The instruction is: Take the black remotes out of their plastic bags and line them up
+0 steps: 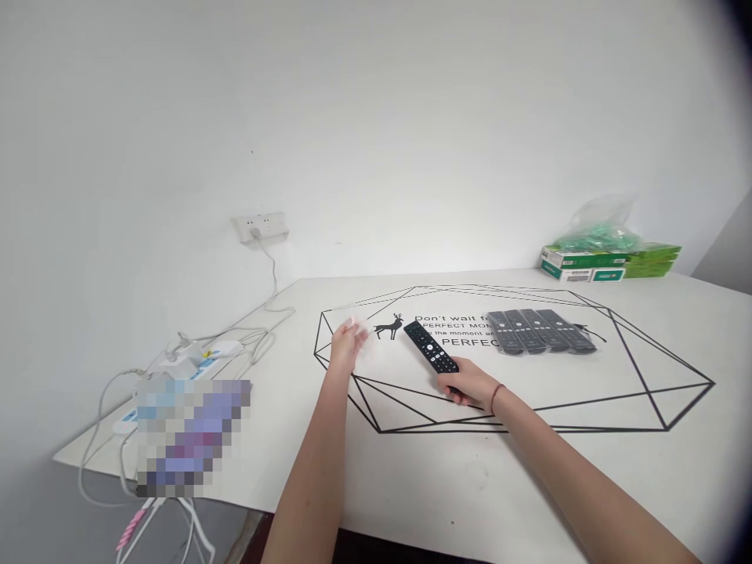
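My right hand [467, 381] is wrapped round the lower end of a black remote control [430, 345], its buttons facing up and its far end tilted left over the table mat. To the left, the fingers of my left hand [348, 341] are closed on a thin clear plastic wrapper [365, 333], blurred and hard to see against the white. Right of the held remote, several dark remotes in clear plastic sleeves [537, 332] lie side by side on the printed mat [564, 392].
Green and white boxes [581, 265] stand at the back right, topped by a clear bag with green contents [602, 231]. At the left lie a power strip with cables [215, 360] and a pixelated purple object [200, 431]. A wall socket [262, 227] is above.
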`<state>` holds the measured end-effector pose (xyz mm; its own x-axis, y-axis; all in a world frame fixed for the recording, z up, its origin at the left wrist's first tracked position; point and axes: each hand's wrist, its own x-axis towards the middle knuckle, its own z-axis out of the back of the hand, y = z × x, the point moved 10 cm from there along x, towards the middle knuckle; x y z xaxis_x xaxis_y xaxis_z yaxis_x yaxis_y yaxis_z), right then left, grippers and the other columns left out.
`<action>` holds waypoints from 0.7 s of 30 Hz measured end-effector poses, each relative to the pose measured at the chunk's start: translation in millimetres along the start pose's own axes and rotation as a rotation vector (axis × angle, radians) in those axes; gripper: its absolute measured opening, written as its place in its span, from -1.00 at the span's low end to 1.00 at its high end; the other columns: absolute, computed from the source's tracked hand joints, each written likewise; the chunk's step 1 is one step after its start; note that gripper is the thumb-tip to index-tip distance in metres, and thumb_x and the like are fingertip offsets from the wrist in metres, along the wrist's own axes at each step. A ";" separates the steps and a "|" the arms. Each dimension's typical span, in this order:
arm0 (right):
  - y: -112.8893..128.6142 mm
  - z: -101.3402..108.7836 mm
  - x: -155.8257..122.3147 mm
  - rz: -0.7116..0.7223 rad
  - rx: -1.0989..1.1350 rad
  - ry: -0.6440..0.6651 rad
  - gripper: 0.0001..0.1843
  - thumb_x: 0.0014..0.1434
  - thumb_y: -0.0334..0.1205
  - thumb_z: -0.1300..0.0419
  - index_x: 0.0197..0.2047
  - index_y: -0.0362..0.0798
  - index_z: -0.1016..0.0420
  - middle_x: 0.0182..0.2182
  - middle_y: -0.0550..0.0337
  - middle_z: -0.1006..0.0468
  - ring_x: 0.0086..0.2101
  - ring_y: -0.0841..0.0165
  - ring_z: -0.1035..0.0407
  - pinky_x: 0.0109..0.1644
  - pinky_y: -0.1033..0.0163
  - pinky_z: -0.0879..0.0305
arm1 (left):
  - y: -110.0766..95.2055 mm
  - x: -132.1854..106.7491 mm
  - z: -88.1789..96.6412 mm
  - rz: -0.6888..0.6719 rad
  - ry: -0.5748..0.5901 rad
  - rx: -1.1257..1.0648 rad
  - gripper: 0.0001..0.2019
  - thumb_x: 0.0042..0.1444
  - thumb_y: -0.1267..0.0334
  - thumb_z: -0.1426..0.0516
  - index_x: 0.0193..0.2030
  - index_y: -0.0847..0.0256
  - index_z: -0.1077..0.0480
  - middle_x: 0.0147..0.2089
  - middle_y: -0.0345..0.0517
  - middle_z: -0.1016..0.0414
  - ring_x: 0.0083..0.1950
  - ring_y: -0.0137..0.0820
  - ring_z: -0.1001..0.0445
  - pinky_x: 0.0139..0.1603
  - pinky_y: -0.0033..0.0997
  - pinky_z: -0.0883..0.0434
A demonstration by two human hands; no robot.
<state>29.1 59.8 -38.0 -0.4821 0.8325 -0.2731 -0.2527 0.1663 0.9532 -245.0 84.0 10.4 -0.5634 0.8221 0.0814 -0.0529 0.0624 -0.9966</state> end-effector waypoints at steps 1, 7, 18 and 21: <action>-1.2 1.0 1.2 0.003 0.014 -0.001 -0.83 -0.18 -0.34 -0.15 -0.46 -0.06 -0.22 -0.65 0.32 -0.34 -0.71 0.56 -0.15 -0.74 0.45 0.03 | 6.0 1.1 1.1 0.012 0.019 0.118 -0.61 0.13 0.31 -0.03 0.12 0.25 -0.20 -0.07 0.08 -0.42 -0.15 -0.37 -0.49 -0.10 -0.33 -0.43; -4.1 1.0 4.0 0.006 0.030 -0.001 -0.82 -0.19 -0.33 -0.16 -0.45 -0.06 -0.22 -0.64 0.31 -0.34 -0.70 0.55 -0.16 -0.74 0.45 0.03 | -3.0 -12.9 -5.5 -0.145 0.026 0.736 -0.62 0.08 0.27 -0.02 0.06 0.22 -0.31 0.11 0.22 -0.28 0.21 0.00 -0.15 0.08 0.04 -0.18; -3.9 -0.4 2.4 -0.016 0.010 0.001 -0.82 -0.19 -0.33 -0.15 -0.43 -0.07 -0.24 -0.63 0.30 -0.36 -0.69 0.55 -0.17 -0.72 0.45 0.00 | 7.4 -48.8 -64.4 -0.307 0.182 1.354 -0.59 0.18 0.16 0.13 0.01 0.32 -0.37 0.08 0.23 -0.32 0.09 -0.04 -0.24 0.00 -0.01 -0.20; -3.2 -1.2 1.6 -0.022 0.002 0.000 -0.82 -0.19 -0.34 -0.14 -0.44 -0.07 -0.22 -0.64 0.31 -0.35 -0.69 0.54 -0.17 -0.72 0.45 0.00 | 10.3 -49.1 -67.2 -0.310 0.149 1.422 -0.56 0.19 0.17 0.13 0.11 0.34 -0.28 0.12 0.22 -0.31 0.09 -0.09 -0.25 0.03 -0.06 -0.19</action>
<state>28.1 60.0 -41.6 -0.4763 0.8288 -0.2937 -0.2612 0.1855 0.9473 -162.4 82.3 -4.4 -0.2939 0.9353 0.1970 -0.9555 -0.2825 -0.0843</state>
